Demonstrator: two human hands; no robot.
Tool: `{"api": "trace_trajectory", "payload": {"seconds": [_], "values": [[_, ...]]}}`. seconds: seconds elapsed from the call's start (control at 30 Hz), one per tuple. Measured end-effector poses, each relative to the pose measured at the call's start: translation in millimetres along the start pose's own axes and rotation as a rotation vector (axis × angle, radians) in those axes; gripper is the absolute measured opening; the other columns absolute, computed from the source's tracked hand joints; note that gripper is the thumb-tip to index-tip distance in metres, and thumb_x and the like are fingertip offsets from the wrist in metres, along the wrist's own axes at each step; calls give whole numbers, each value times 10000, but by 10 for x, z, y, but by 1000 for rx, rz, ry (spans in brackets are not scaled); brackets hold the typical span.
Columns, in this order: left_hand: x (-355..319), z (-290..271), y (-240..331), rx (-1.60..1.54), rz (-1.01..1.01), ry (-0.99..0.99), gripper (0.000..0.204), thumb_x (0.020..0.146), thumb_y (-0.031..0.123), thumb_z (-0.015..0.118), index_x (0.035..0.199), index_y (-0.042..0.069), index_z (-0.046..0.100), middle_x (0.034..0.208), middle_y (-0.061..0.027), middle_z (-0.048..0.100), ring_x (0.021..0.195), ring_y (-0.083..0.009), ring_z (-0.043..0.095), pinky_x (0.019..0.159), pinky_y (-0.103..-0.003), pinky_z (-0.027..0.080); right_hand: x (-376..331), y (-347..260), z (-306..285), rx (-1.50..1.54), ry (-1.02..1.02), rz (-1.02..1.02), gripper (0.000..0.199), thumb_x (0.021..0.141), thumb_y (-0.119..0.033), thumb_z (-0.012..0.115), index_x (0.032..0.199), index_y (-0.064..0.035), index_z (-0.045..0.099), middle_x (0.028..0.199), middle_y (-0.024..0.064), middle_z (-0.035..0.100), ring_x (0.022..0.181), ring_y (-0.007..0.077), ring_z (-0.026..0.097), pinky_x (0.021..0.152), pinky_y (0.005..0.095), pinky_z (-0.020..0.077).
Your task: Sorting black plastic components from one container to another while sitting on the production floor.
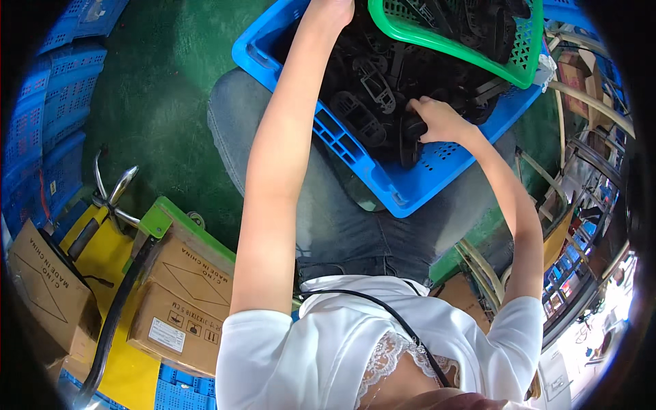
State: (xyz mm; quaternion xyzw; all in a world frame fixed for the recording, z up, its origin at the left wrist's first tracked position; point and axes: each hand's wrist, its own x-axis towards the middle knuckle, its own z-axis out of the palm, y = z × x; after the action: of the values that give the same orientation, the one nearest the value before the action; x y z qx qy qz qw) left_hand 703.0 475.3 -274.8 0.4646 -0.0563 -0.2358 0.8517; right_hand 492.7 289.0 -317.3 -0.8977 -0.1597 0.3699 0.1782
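Note:
A blue plastic crate (410, 188) rests across my knees, filled with loose black plastic parts (374, 85). Some of these parts are flat ovals with cut-out slots. My right hand (437, 119) is inside the crate's near right corner, its fingers curled on a dark rounded plastic part (410, 140). A green plastic basket (451, 44) sits over the crate's far right side and holds more black parts. My left hand (335, 9) reaches over the crate to the top edge of the view, beside the green basket; its fingers are cut off there.
Stacked blue crates (65, 102) stand along the left. At lower left are cardboard boxes (184, 294) and a green-edged cart (188, 229) with a black handle. Metal tube frames (591, 102) and racks line the right. The floor (171, 82) is green.

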Motion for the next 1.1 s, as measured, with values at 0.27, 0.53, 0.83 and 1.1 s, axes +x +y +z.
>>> {"api": "trace_trajectory", "payload": {"seconds": [0.27,0.53,0.83,1.1], "values": [[-12,27,22,5,7,-1,138,805,190,645,744,98,561,623,62,450,542,-47,414,487,-213,297,-11,-177,-49,587,32,52,469,593,-160,763,961,-1,519,722,111,595,708,214,602,679,321,483],[1,27,19,7,21,-1,166,801,205,649,727,98,546,616,58,434,535,-55,394,491,-220,286,-2,-454,153,665,320,146,494,614,-216,799,980,12,556,795,126,638,766,189,624,714,306,494],[24,0,-8,30,40,-3,175,798,206,651,716,102,536,606,59,407,528,-51,380,481,-224,274,-217,-533,321,907,219,215,455,707,-154,749,1076,26,552,1011,103,594,890,149,570,781,277,458],[-13,17,21,17,19,-5,167,804,196,645,724,98,535,608,61,412,526,-49,385,473,-222,276,-52,-737,-1,1109,230,81,323,811,-119,668,1080,-7,530,926,-14,572,860,42,517,773,210,443]]}}
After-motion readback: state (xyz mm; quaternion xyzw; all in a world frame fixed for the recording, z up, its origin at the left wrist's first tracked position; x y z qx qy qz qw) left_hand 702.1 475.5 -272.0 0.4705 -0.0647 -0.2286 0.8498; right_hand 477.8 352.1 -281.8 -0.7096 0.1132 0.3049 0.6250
